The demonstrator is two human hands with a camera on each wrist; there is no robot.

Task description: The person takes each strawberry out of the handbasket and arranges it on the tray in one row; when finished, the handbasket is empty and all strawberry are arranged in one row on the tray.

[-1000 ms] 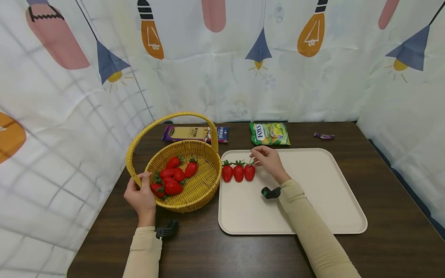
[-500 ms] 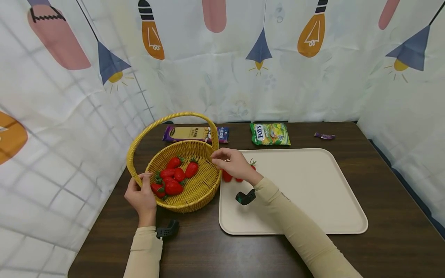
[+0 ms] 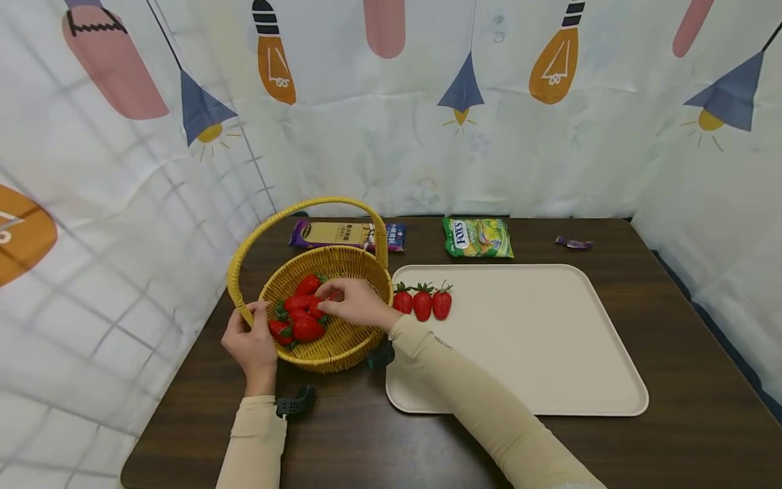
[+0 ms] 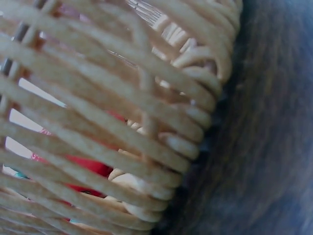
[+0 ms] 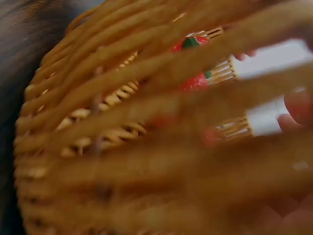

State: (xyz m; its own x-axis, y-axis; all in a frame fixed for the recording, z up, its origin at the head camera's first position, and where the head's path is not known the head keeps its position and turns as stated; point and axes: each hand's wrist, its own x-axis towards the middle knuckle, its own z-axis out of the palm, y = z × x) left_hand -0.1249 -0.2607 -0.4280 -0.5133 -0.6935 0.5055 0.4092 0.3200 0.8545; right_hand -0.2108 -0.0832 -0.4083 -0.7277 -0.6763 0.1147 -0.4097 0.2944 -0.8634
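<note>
My left hand [image 3: 253, 343] grips the yellow woven basket [image 3: 366, 343] where its handle meets the left rim. My right hand [image 3: 360, 303] reaches inside it, fingertips and thumb right at the red strawberries; I cannot tell whether they pinch one. Several strawberries [image 3: 307, 330] with green leaves lie in the basket's left half, one partly hidden by the right hand. Three more strawberries [image 3: 422, 303] stand in a row at the upper left of the cream tray [image 3: 519, 360]. Red fruit [image 4: 88, 169] shows through the weave in the left wrist view, and strawberries [image 5: 196, 82] in the right wrist view.
Behind the basket lies a purple-and-gold packet [image 3: 342, 234]. A green candy bag [image 3: 478, 238] lies behind the tray, with a small purple wrapped sweet [image 3: 574, 242] to its right. A printed curtain [image 3: 391, 136] hangs beyond the dark wooden table [image 3: 342, 441].
My right hand has moved left from the strawberry row on the tray, over the basket's rim and in among the fruit. The left hand has kept its grip on the basket.
</note>
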